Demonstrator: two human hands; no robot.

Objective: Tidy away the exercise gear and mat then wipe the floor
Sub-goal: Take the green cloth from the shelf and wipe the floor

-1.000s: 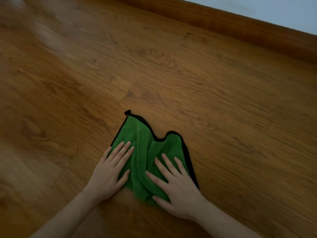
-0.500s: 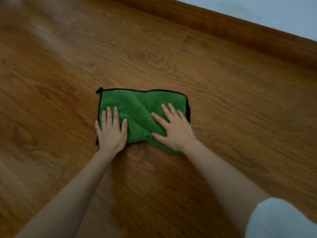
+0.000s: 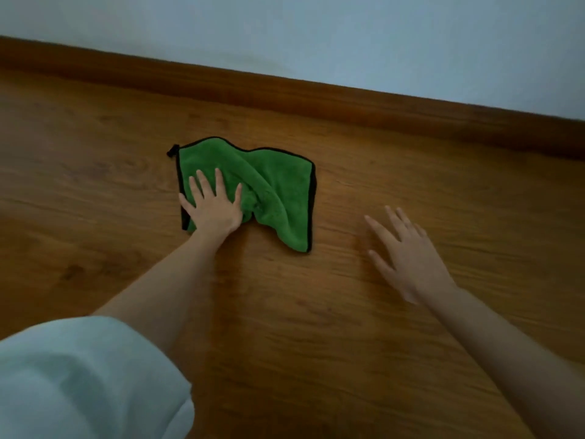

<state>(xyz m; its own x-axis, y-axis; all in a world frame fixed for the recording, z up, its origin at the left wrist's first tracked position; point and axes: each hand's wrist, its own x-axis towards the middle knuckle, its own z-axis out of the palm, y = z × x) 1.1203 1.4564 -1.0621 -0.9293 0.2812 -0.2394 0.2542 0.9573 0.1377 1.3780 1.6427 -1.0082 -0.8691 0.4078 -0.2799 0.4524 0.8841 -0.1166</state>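
Observation:
A green cloth with a black edge lies rumpled on the brown wooden floor, close to the wall. My left hand presses flat on the cloth's left half, fingers spread. My right hand is off the cloth, to its right, fingers spread over the bare floor and holding nothing. No exercise gear or mat is in view.
A brown wooden skirting board runs along the foot of a pale blue wall just beyond the cloth. My pale sleeve fills the lower left corner.
The cloth has been pushed forward toward the wall. My right hand has lifted off the cloth and moved to the right; my left hand stays pressed on it.

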